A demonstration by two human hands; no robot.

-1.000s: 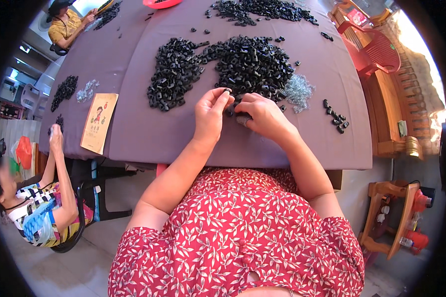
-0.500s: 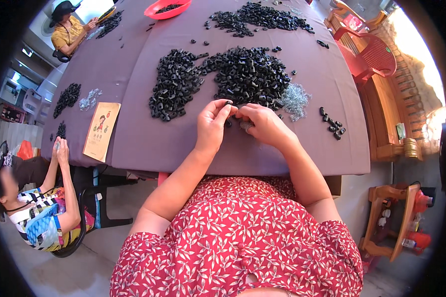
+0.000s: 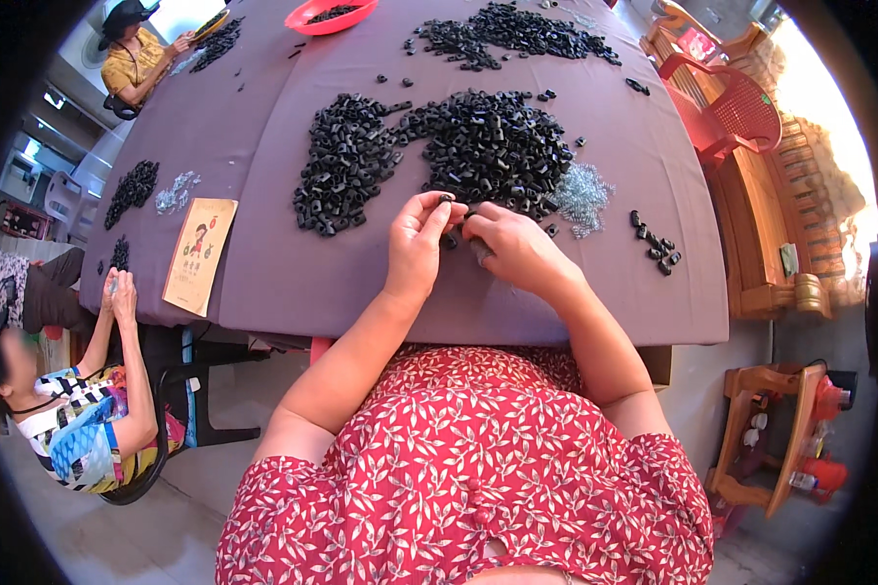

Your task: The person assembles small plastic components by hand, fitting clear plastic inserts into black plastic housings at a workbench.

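Observation:
My left hand pinches a small black plastic piece between thumb and fingertips, just over the table's near half. Close beside it on the right is my right hand, its fingers curled inward. A greyish, silvery clump shows under those fingers; it looks like small springs. Whatever the right fingertips pinch is too small to make out. Beyond both hands lies a big heap of black plastic pieces, joined to a second heap on its left. A pile of silvery springs touches the big heap's right side.
On the cloth-covered table lie a few loose black pieces at right and a booklet at left. Farther off are a red bowl and another black heap. Two people sit along the left side.
My right hand has drawn slightly apart from my left, its fingers shifting a little. The left hand still pinches the black piece, now turned a little upward.

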